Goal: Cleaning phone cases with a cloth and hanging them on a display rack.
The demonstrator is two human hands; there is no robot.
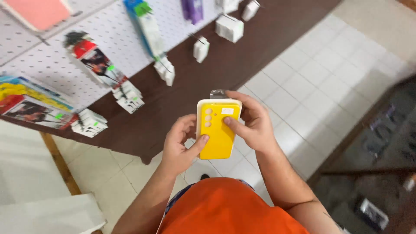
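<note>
One yellow rectangular phone case in clear packaging (pixel 218 128) sits centre, above the tiled floor (pixel 320 82). Left hand (pixel 180 145) and right hand (pixel 251 123) pinch it, thumbs on front. Far left: white pegboard (pixel 108 39), six-odd white hanging boxes (pixel 229 28).

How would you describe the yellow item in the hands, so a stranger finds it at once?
Below the white pegboard wall of hanging packages, both hands meet at the picture's centre. Between them stands a yellow phone case. Only it is bright yellow, with round camera holes.
</note>
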